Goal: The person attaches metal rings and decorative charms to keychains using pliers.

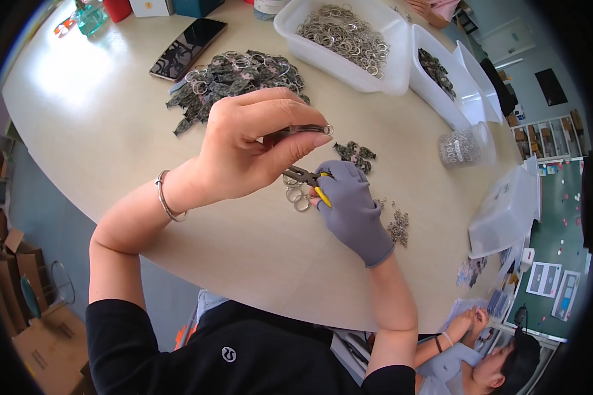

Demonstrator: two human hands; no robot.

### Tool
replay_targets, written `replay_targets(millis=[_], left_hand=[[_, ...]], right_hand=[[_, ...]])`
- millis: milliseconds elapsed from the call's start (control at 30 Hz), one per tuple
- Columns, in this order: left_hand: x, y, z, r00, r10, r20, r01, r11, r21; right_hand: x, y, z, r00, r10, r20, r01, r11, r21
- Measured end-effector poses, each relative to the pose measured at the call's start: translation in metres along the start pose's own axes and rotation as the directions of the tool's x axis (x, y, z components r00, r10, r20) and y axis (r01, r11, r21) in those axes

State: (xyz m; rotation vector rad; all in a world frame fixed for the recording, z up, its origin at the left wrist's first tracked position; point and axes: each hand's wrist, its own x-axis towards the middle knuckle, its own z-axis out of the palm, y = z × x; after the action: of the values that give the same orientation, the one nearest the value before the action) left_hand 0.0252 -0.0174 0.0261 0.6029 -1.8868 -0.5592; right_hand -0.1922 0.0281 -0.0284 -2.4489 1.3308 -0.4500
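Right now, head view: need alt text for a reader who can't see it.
Over a pale round table, a bare left hand pinches a small charm with a metal ring, while the grey-gloved right hand grips yellow-handled pliers over loose key rings. Behind lie a heap of dark charms, a phone and white bins of rings.

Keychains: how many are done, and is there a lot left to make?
Done: a pile of ringed keychains lies at the far side of the table. In hand: the left hand pinches one charm with a ring, while the gloved right hand holds pliers. Left: loose rings beside the pliers and a white tub of rings, so plenty remains.
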Motion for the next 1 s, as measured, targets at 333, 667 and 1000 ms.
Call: replay_targets(millis=[333, 667, 1000], left_hand=[[-0.021, 0.006, 0.026, 0.985, -0.062, 0.163, 0.093, 0.977, -0.191], [-0.042, -0.001, 0.054, 0.477, -0.484, 0.734, 0.872, 0.157, -0.464], [-0.026, 0.002, 0.041, 0.694, -0.501, 0.517, 0.713, 0.379, -0.590]], right_hand=[[0.003, -0.006, -0.030, 0.912, 0.365, 0.186, -0.388, 0.916, 0.103], [-0.024, -0.012, -0.043, 0.735, 0.616, 0.282, -0.520, 0.247, 0.818], [-0.027, -0.028, -0.050, 0.829, 0.550, 0.102, -0.394, 0.444, 0.805]])
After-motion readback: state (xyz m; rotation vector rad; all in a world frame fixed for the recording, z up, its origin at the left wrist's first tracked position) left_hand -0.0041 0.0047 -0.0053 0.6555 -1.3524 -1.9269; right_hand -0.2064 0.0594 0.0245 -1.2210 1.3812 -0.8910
